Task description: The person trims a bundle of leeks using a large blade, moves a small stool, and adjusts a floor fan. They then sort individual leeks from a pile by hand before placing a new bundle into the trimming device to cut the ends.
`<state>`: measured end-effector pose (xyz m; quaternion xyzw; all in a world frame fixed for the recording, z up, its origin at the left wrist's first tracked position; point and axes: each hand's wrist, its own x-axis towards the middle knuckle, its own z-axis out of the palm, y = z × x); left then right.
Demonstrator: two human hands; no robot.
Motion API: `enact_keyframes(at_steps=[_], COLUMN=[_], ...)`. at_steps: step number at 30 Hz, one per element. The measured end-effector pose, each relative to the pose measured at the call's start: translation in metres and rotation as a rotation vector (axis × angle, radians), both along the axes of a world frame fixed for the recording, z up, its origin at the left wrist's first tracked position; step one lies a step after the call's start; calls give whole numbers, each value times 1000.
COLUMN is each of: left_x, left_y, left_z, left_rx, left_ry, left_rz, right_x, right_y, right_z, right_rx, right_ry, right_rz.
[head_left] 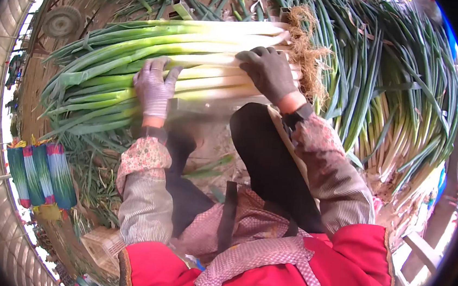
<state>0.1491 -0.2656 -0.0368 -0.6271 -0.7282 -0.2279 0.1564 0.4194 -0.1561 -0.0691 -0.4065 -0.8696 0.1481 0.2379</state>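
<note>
Leafy heaps (375,85) crowd our right side; our left hand (155,85) and right hand (269,73), half open, touch the long onions (203,62).

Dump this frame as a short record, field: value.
left_hand: gloved, on the onion row near the green part
right_hand: gloved, on the white stalks
onion_row: long green onions side by side, green tops left, roots right
right_side: large onion heap
lower_left: green-and-white rolls, woven basket
</note>
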Motion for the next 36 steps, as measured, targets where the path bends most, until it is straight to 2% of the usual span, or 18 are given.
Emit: enact_keyframes(at_steps=[3, 6, 7, 10, 11, 12, 14, 16, 20, 21, 24, 27, 28, 29, 32, 33, 36], left_x=[1, 6, 1, -9, -10, -11, -11, -7, -15, -10, 2, -8, -11, -14, -13, -15, -14], left_y=[0, 5, 9, 3, 1, 2, 5, 5, 8, 9, 9, 29, 32, 34, 37, 37, 35], left_z=[5, 20, 18, 3, -2, -3, -5, -2, -5, 0, 25, 17, 10, 6, 2, 0, -2], left_rx=[-37, -24, 24, -66, -38, -25, -43, -48, -81, -94, -35, -81, -106, -241, -225, -193, -175], left_ry=[67, 400, 424, 273, 285, 293, 281, 301, 252, 225, 370, 441, 484, 487, 438, 425, 463], left_rz=[0, 21, -43, -89, -85, -91, -73, -61, -83, -86, -85, 18, 69, 68, 59, 38, 10], right_x=[2, -4, -3, 8, 6, 1, -21, -47, -56, -51, -43, -42, -42, -42, -41, -39, -34], right_y=[-1, 4, 4, -2, -4, -6, -5, -8, -2, 0, 2, 3, 3, 7, 30, 29, 22], right_z=[-22, -22, -24, -20, -18, -7, 24, 6, -9, -8, -7, -8, -9, -8, 10, 4, -9], right_rx=[88, 102, 81, -36, 52, 118, -5, 141, 33, 11, -44, -28, -37, -47, -26, 10, -81], right_ry=[185, 224, 244, 160, 79, -32, -341, 51, 135, 115, 95, 112, 75, 36, -216, -34, -7], right_rz=[-22, -148, -145, -112, -138, -160, -170, -95, -52, -38, -6, 1, 17, 31, 11, -30, -40])
